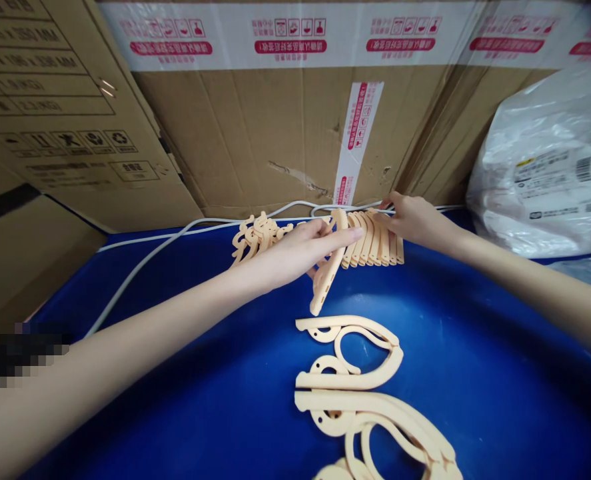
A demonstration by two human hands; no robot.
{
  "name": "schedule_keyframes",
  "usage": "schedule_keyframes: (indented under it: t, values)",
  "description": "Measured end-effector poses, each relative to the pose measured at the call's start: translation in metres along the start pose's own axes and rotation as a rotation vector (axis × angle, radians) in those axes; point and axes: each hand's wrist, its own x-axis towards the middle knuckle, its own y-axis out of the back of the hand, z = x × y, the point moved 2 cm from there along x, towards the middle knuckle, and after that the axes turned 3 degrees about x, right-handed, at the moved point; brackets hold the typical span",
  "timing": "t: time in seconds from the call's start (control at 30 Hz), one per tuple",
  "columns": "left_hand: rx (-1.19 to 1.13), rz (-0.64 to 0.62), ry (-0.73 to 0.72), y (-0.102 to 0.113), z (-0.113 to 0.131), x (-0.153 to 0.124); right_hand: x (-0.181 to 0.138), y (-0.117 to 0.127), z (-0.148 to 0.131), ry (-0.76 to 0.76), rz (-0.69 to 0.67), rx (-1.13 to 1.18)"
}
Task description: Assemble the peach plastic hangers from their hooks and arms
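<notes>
So the beige folding-hanger arm [331, 277] is just about mid-frame, tilted, with its lower end pointing down and a bit left. The left hand [300, 250] has it pinched, thumb along the near side and fingers tucked behind. It looks like smooth molded plastic, so I'd guess it's light and stiff, a little slick, and not fragile unless you lean on the thin curved bits. I'd grab it around the middle of the thick bar, pretty much where the thumb is, and keep pressure off the slim curves.

The right hand [418, 217] is right of center, fingertips bent down at the back of the row of matching arms [375, 243]. Can't tell if it's gripping one or just touching, since the tips blend into the far ends of the row.

Other stuff that's hard to make out: the left fingers are mostly behind the piece, and the clump of hook-ended pieces [258, 237] left of center is partly covered by the left hand and forearm, so no way to count them. The folded hanger [370, 380] at lower center-right shows whole, but the stack of hangers [390, 407] under it in the frame gets cut off at the bottom edge, and its layers overlap.
</notes>
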Motion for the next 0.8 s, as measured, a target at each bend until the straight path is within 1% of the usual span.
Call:
schedule_keyframes:
  t: [0.1,0.2,0.33,0.43,0.6,0.8]
  values:
    - [-0.026,0.053,-0.030,0.002,-0.003,0.007,0.002,-0.003,0.003,0.000,-0.030,0.020]
    - [-0.016,0.089,-0.057,0.003,-0.009,0.022,0.003,-0.004,0.005,-0.010,-0.025,0.025]
    - [0.009,0.097,0.001,-0.002,-0.010,0.042,0.003,-0.003,0.005,-0.013,-0.016,0.030]
    - [0.043,0.104,0.049,-0.007,-0.009,0.052,0.001,-0.002,0.002,-0.020,-0.025,0.067]
    - [0.043,0.081,0.070,-0.012,-0.008,0.057,-0.003,-0.001,0.000,-0.039,-0.037,0.094]
    - [0.050,0.115,0.093,-0.016,-0.002,0.055,-0.003,-0.003,0.002,-0.041,-0.035,0.118]
